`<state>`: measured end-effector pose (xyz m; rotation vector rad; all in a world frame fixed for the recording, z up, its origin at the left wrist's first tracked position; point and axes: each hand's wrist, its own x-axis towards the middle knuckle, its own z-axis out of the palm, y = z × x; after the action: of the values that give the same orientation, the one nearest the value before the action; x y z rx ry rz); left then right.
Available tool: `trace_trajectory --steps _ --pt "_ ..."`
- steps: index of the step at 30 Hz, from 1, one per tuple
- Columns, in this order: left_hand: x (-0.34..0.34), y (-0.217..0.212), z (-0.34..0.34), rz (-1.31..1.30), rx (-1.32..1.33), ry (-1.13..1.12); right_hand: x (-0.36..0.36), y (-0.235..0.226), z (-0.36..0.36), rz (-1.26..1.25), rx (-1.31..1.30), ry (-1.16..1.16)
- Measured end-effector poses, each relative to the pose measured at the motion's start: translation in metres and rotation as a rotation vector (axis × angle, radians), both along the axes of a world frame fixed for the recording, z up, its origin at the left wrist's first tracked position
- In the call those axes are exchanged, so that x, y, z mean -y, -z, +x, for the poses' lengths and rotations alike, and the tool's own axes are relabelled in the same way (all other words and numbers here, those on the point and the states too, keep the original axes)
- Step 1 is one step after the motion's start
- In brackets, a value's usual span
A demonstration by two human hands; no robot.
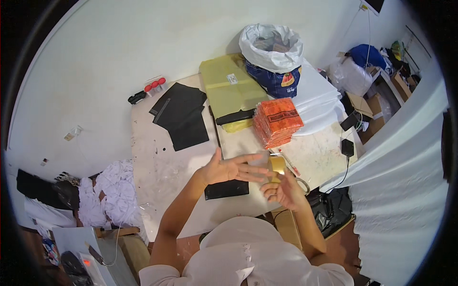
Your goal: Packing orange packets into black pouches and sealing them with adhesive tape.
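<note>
We hold a roll of brown packing tape (277, 165) up over the near edge of the white worktable (157, 171), just in front of our chest. Our right hand (285, 190) grips it from below, fingers curled and pinching the lower rim of the roll. Our left hand (229, 169) is spread flat, palm up, fingers stretched toward the roll so that their tips reach its side — whether they press on it or only brush it we cannot tell.

The roll looks light and stiff, a hard ring that should keep its shape under a firm squeeze. Its outer face is likely smooth and a little slick, while any loose end will be sticky, so we judge the safest hold to be across the ring — thumb inside the core, fingers on the outside — leaving the other hand free for the tape's end.

A flat black pouch (227, 189) lies on the table just below our left hand. Farther back sit a stack of orange packets (278, 121), several black mailer bags (183, 114), a yellow-green wrapped bundle (229, 88) and an open white sack (272, 47).
</note>
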<state>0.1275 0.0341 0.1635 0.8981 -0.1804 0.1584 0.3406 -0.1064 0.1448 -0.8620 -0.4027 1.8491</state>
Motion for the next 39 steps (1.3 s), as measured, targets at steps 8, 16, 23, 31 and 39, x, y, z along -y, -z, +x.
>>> trace_trajectory --steps 8,16,23,31,39 --pt "0.024 -0.018 -0.048 0.380 -0.247 -0.010 -0.023 0.035 -0.028 -0.119 -0.170 -0.322" --pt "0.030 -0.015 -0.090 0.852 -0.368 -0.152 -0.031 0.039 -0.043 -0.035 0.018 -0.352" --pt "0.033 -0.040 -0.111 0.891 -0.702 -0.339 -0.026 0.046 -0.035 0.003 0.034 -0.350" --pt "0.034 -0.023 -0.115 0.723 -0.775 -0.271 -0.026 0.055 -0.049 0.017 0.259 -0.273" --pt "0.037 0.036 -0.122 0.410 -0.790 -0.468 -0.038 0.077 -0.066 0.104 0.490 0.208"
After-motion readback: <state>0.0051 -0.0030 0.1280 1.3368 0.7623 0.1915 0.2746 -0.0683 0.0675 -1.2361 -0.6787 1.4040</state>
